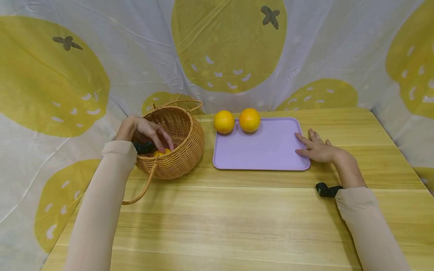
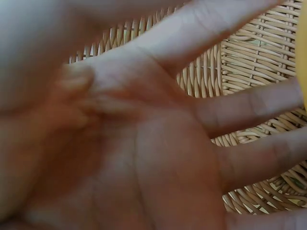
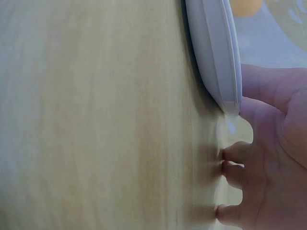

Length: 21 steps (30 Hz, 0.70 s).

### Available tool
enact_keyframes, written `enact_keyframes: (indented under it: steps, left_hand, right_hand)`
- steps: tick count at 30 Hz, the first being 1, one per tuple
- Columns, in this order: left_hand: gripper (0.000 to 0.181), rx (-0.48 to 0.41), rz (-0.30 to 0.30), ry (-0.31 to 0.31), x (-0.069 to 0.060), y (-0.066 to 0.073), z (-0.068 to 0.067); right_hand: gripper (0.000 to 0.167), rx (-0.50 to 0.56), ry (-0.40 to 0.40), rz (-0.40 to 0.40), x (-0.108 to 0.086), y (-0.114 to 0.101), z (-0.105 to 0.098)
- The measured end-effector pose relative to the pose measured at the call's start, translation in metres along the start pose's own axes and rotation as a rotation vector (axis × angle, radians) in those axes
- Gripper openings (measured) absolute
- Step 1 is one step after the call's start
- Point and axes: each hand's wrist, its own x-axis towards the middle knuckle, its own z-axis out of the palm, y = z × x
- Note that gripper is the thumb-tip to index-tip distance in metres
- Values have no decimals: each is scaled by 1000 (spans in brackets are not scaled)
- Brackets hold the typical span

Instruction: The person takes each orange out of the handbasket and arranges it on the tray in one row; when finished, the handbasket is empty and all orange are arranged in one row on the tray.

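Note:
Inside the wicker basket point(image 1: 194, 150), the left hand point(image 1: 149, 132) reaches down over an orange point(image 1: 159, 153), its fingertips at the fruit. The left wrist view shows this hand point(image 2: 158, 129) with long, spread fingers and a yellow strip of the orange point(image 2: 303, 52) at the right edge; whether the fingers bear on it cannot be told. The right hand point(image 1: 320, 149) lies spread at the right end of a purple tray point(image 1: 261, 150). Seen from the right wrist, thumb and index finger of that hand point(image 3: 273, 139) touch the tray's rim point(image 3: 216, 52), while other fingertips rest on the table.
Two oranges sit at the tray's back left, one point(image 1: 223, 122) at its corner and one point(image 1: 249, 120) beside it. The basket's handle point(image 1: 149, 186) hangs toward the front of the wooden table point(image 1: 217, 222). A fruit-patterned cloth point(image 1: 142, 45) hangs behind.

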Motion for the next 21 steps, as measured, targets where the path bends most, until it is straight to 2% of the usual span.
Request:
enact_keyframes:
  steps: [4,6,8,14,21]
  left_hand:
    - [17,11,26,-46,3,-2,-1]
    - [15,20,36,-40,4,-3,-2]
    - [16,24,47,-15,3,-3,-2]
    - [22,100,82,117,0,-1,-4]
    - [30,143,102,212,-1,0,-6]
  right_hand:
    - [78,-1,0,0,0,0,0]
    - [78,-3,0,-1,0,1,-1]
    - [78,-1,1,-2,0,1,-1]
    - [78,0,1,2,1,1,-1]
    - [78,0,2,0,1,1,-1]
